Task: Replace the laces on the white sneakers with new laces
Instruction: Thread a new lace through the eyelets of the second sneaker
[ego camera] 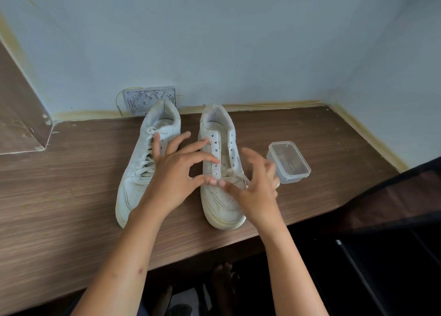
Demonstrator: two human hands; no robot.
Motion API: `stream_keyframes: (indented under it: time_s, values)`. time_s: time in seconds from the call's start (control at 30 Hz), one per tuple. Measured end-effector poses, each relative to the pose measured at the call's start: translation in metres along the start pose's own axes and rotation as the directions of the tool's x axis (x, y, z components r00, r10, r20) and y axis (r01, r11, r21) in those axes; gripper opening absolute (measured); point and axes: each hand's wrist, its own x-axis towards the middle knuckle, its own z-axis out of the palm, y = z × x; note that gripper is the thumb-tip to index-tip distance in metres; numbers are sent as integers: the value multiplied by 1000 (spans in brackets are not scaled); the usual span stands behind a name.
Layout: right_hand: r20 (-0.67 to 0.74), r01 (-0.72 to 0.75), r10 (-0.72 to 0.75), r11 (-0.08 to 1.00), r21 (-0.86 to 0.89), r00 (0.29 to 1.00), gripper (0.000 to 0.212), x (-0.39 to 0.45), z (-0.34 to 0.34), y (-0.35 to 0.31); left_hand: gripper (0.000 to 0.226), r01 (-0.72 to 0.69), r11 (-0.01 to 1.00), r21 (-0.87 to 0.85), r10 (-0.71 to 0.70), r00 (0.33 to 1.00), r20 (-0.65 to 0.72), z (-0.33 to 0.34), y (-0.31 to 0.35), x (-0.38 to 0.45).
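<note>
Brown wood-grain tabletop (71, 184) across the middle of the frame, pale blue wall behind. Two white sneakers side by side at centre, toes toward the camera: left sneaker (133, 179) still laced, right sneaker (222, 203) with upper eyelets bare and lace (232, 173) only low near the toe. Left hand (176, 172) over the gap between the shoes, fingers spread and loosely bent, gripping nothing. Right hand (255, 191) blurred over the right sneaker's toe end, fingers partly curled by the lace; grip impossible to tell. Clear plastic container (290, 161) just right of that shoe. Grey patterned plate (143, 99) against the wall, upper centre.
</note>
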Motion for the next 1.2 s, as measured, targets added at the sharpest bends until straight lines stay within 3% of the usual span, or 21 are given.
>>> stream_keyframes:
  time_s: [0.1,0.23,0.33,0.47,0.57,0.7,0.8,0.9,1.07,1.2]
  values:
    - [-95,-110,106,993,-34,990,122,-4,-11,7,29,-19,999,51,21,998,-52,0,2,2]
    - [-113,-202,189,973,-114,975,145,-2,-10,15,4,-78,987,139,92,991,-94,-1,10,0]
    - [-101,-266,253,953,-145,962,150,-1,-10,18,10,-38,973,225,81,979,-185,-12,10,0]
    - [-71,-309,301,937,-165,951,153,-1,-10,21,8,253,938,237,-126,886,-446,-35,-9,-7]
    - [-54,-318,313,933,-171,948,154,-1,-8,20,9,383,902,197,-244,831,-501,-37,-17,-13]
    - [-51,-331,327,927,-176,944,154,0,-7,20,40,216,957,192,-139,926,-351,-28,-11,-7]
    - [-45,-335,333,924,-185,942,154,1,-7,20,28,24,968,250,25,981,-190,-16,5,-7]
    - [-48,-344,342,918,-195,939,154,2,-7,20,10,-35,961,273,73,989,-130,-5,12,-7]
    - [-37,-344,343,919,-194,939,153,1,-5,20,10,40,941,335,41,972,-231,-8,12,-6]
    - [-20,-329,331,925,-192,943,152,0,-3,19,5,354,893,277,-156,822,-547,-33,-9,-11]
